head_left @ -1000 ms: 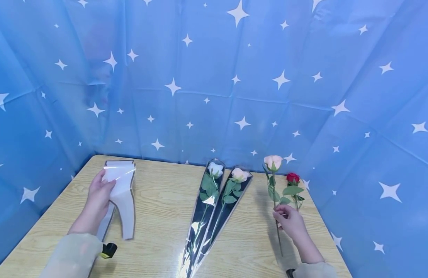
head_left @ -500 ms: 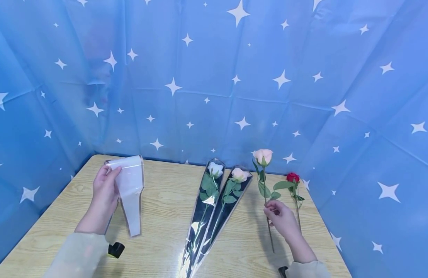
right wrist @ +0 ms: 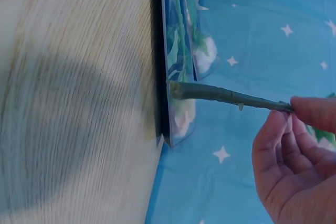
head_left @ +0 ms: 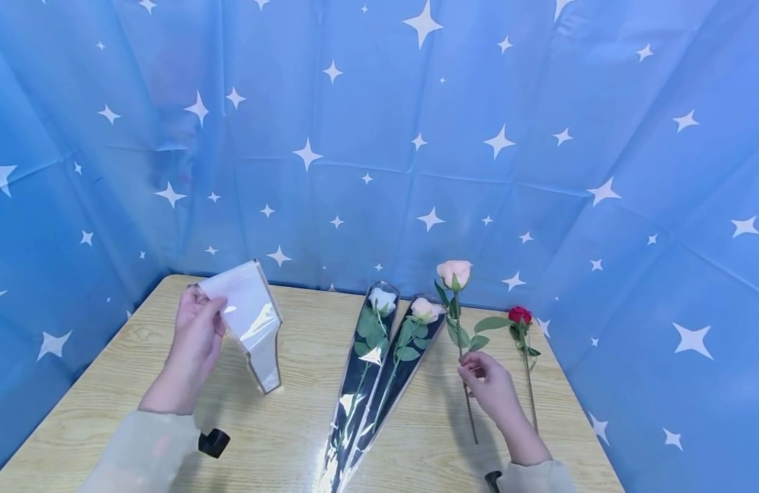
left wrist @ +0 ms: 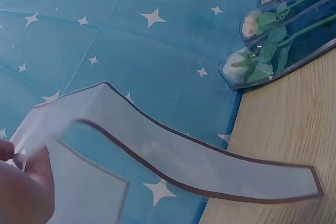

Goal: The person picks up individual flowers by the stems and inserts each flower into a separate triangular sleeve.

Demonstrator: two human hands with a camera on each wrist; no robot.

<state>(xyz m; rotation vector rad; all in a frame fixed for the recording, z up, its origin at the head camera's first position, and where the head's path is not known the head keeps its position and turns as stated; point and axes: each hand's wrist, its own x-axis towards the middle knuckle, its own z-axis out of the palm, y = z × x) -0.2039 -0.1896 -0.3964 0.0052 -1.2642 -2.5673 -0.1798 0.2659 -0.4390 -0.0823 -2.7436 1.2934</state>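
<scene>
My left hand grips the top edge of a white flower wrapping sleeve with dark trim, lifted over the table's left side. In the left wrist view, the sleeve bends and a second white panel hangs below the fingers. Thumb and fingers of my right hand pinch the stem of a pale pink rose, held nearly upright with its bloom on top. The right wrist view shows the cut end of its green stem pointing away from the hand. The bloom is mostly hidden there.
Two wrapped roses, one white and one pale pink, lie side by side in dark clear-fronted sleeves mid-table. A red rose lies at the right. Behind the wooden table hangs a blue star-patterned curtain.
My left hand has moved right, raising the sleeve and swinging its lower end to the right. My right hand has carried the pale pink rose leftward, away from the red rose.
</scene>
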